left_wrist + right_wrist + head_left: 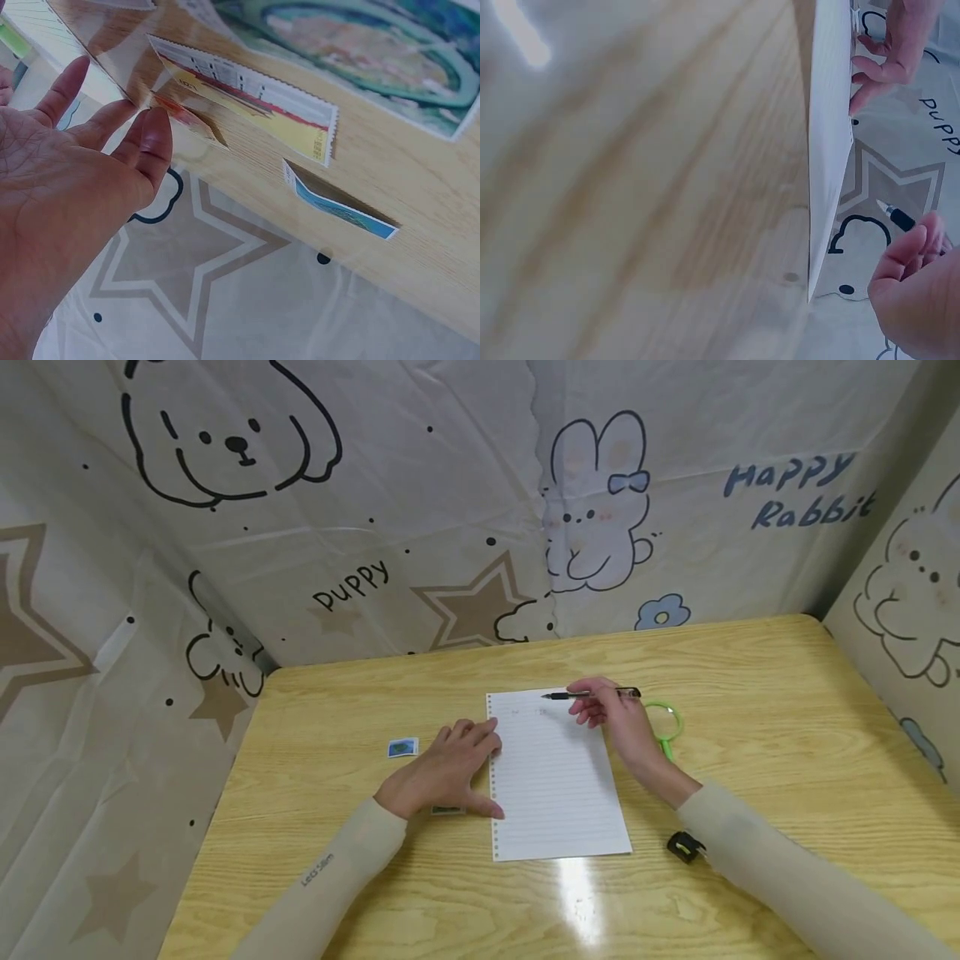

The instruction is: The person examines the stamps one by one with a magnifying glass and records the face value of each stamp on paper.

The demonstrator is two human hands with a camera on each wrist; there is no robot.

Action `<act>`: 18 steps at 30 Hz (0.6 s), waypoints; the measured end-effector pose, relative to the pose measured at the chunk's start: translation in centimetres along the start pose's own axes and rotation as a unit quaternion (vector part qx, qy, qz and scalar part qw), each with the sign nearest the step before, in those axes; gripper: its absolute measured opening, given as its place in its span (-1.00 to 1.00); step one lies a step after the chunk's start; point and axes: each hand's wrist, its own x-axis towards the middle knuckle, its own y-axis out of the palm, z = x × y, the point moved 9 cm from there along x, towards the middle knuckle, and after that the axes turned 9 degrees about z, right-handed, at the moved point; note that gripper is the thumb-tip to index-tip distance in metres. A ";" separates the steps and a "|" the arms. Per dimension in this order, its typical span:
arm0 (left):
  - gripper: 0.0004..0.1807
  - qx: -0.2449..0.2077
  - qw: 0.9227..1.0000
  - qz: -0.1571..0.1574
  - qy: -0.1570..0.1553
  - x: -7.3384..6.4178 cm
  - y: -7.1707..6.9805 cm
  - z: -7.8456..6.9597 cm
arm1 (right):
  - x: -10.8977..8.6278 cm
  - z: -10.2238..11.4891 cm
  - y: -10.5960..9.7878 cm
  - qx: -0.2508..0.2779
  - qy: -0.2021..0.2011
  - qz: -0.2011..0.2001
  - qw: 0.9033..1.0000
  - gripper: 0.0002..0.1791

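Lined paper point(555, 785) takes centre stage, a single white sheet lying flat on the wood-grain surface point(315, 760), punched holes down its left edge and a few faint marks near the top. Over on that left edge it's the left hand point(457, 764), palm down, fingers and thumb spread wide, tips lying across the margin, nothing in its grasp. And up at the top right, the right hand point(611, 714) has its fingers curled around a black pen point(558, 696), pinching it almost level, tip pointing left above the page; the right-wrist view shows that tip clear of the paper. Out left, a small blue stamp point(403, 747) lies near the left hand, and a second one point(447, 811) peeks out below it. Switch to the left-wrist view, and there's a yellow-and-red stamp point(247, 97) just beyond the fingertips. Right side, a green magnifying glass point(667, 748) sits just beside the right wrist, with a small black object point(682, 847) close to the forearm, too small to identify.
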 end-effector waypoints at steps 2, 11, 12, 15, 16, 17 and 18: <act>-0.02 -0.001 1.000 0.000 0.001 0.0 0.0 0.0 | -0.2 0.2 -0.2 -0.006 -0.008 -0.009 1.000 -0.51; -0.03 -0.010 1.000 0.002 0.003 0.0 0.0 -0.2 | -1.8 0.7 -0.9 -0.010 -0.034 0.021 0.999 -0.60; -0.03 -0.009 1.000 0.002 0.003 0.0 0.0 -0.2 | -1.9 0.7 -0.9 -0.016 -0.031 0.033 0.999 -0.59; -0.03 -0.009 1.000 0.000 0.004 0.0 -0.1 -0.2 | -2.5 0.6 -0.9 -0.056 -0.019 0.065 0.996 -0.56; -0.03 -0.008 1.000 0.000 0.004 0.0 -0.1 -0.2 | -2.7 0.6 -0.9 -0.077 -0.019 0.074 0.994 -0.56; -0.03 -0.008 1.000 0.000 0.004 0.0 -0.1 -0.2 | -3.0 0.7 -0.9 -0.099 -0.019 0.082 0.991 -0.56; -0.03 -0.008 1.000 0.000 0.004 0.0 -0.1 -0.1 | -3.2 0.7 -0.9 -0.122 -0.023 0.088 0.988 -0.57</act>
